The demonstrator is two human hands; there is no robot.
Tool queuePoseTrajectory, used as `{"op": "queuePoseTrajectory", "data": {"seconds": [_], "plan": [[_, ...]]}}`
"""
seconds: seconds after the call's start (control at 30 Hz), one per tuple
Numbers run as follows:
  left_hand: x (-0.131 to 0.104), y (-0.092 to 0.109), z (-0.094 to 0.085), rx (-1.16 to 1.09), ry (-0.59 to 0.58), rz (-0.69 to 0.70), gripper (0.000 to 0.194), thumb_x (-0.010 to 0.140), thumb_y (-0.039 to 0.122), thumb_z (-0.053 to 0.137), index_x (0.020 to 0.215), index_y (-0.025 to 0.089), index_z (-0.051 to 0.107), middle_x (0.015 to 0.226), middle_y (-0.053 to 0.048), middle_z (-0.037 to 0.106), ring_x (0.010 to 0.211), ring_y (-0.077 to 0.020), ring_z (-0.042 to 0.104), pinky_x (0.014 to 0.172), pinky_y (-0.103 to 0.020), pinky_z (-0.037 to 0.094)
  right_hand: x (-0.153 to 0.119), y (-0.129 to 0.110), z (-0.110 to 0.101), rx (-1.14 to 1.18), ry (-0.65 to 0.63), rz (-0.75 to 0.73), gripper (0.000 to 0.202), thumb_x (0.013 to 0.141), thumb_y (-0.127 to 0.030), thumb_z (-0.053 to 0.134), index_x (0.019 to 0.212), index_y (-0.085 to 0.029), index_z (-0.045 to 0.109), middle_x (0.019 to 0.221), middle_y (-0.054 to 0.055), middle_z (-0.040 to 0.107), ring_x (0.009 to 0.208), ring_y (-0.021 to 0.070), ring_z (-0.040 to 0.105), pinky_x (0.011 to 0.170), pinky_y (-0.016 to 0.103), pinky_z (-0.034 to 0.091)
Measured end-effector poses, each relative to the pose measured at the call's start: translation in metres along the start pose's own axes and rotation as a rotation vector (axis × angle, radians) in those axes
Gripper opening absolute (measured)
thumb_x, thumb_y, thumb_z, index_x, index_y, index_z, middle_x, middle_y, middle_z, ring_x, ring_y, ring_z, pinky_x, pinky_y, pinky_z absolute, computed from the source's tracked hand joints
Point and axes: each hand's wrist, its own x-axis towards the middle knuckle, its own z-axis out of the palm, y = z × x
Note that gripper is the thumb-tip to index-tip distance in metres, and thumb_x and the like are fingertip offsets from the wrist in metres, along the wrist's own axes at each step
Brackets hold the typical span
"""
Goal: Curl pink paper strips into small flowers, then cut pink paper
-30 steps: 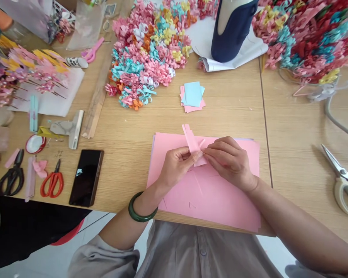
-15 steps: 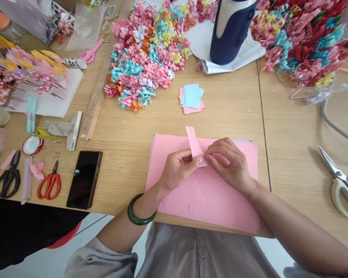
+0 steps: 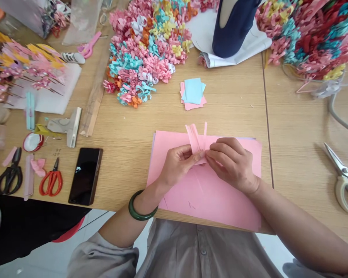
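Note:
My left hand [image 3: 176, 164] pinches a pink paper strip [image 3: 193, 136] between thumb and fingers; its upper end stands up and shows fine lengthwise lines. From the right, my right hand [image 3: 233, 164] has its fingertips closed at the strip's edge, touching or nearly touching my left thumb. A narrow pink sliver [image 3: 205, 129] sticks up between the hands, its lower end at the right fingertips. What exactly those fingertips grip is partly hidden. Under both hands lies a large pink sheet [image 3: 220, 206], with a few thin pink scraps [image 3: 191, 205] on it.
Blue and pink paper squares [image 3: 193, 91] lie beyond the sheet. A dark blue bottle [image 3: 233, 33] stands behind them, between piles of curled paper flowers [image 3: 150, 58]. At left are a phone [image 3: 85, 175] and red-handled scissors [image 3: 51, 181]; white-handled scissors [image 3: 345, 179] lie at right.
A narrow sliver now stands up apart from the strip, between my hands. The strip's upper end looks wider and more lined. My view has shifted slightly; both hands stay close together.

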Motion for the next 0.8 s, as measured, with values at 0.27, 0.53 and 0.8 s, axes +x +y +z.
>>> {"op": "queuePoseTrajectory", "data": {"seconds": [0.27, 0.53, 0.8], "plan": [[-0.0005, -0.0026, -0.0009, -0.019, 0.003, 0.026, 0.024, 0.08, 0.036, 0.077, 0.088, 0.014, 0.075, 0.081, -0.004, 0.075, 0.074, -0.0172, 0.073, 0.075, -0.031, 0.063, 0.0021, -0.0031, -0.0018, 0.187, -0.013, 0.187, 0.021, 0.083, -0.009, 0.068, 0.1, -0.022, 0.064, 0.089, 0.005, 0.072, 0.088, 0.0207, 0.06, 0.073, 0.035, 0.056], [-0.004, -0.0034, 0.0021, 0.372, 0.022, 0.226, 0.019, 0.092, 0.033, 0.063, 0.088, 0.015, 0.068, 0.084, -0.005, 0.074, 0.08, -0.0151, 0.07, 0.074, -0.024, 0.055, 0.0023, -0.0011, -0.0029, 0.324, -0.035, 0.456, 0.013, 0.093, -0.017, 0.06, 0.09, -0.024, 0.071, 0.094, 0.005, 0.072, 0.092, 0.0208, 0.058, 0.084, 0.04, 0.049], [-0.0043, -0.0038, 0.0054, 0.443, 0.036, 0.292, 0.014, 0.083, 0.024, 0.066, 0.073, 0.015, 0.063, 0.067, 0.0, 0.061, 0.064, -0.0112, 0.055, 0.061, -0.022, 0.047, 0.0068, -0.0066, -0.0074, 0.54, -0.171, 0.653, 0.013, 0.094, -0.028, 0.063, 0.088, -0.026, 0.074, 0.105, 0.003, 0.072, 0.105, 0.0202, 0.06, 0.093, 0.04, 0.049]]}}
